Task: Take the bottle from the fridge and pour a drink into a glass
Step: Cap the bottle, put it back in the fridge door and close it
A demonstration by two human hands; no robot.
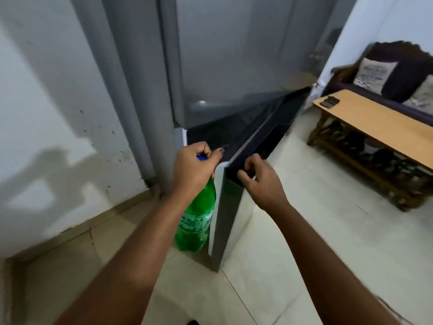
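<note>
Head view, looking down past both forearms at the base of a grey fridge (225,66). Lower fridge door (225,219) stands ajar, its outer edge swung toward the person, dark interior visible behind it.

Left hand (192,170): fist closed around the neck of a green plastic bottle (199,219), just under the blue cap (202,157). Cap only partly visible between thumb and fingers. Bottle hangs from that grip, clear of the tiled floor (293,231) as far as I can tell; its base is near the floor but contact is not shown.

Bottle orientation: long axis close to vertical, cap end up, base down, base tilted slightly toward the person's left. Printed label (194,221) faces the camera, text too blurred to read. Bottle sits in the gap between fridge body and open door, just beside the door's pale inner edge, possibly touching it.

Right hand (257,179): fingers curled over the top corner of the door, holding it by the dark upper edge. Grip is narrow, fingers wrapped.

Surroundings: white wall (46,90) to the left carrying the arm's shadow. Wooden bench (375,127) to the right, a small dark object (329,101) on its top, unidentifiable. Cushioned sofa (398,73) behind it.
</note>
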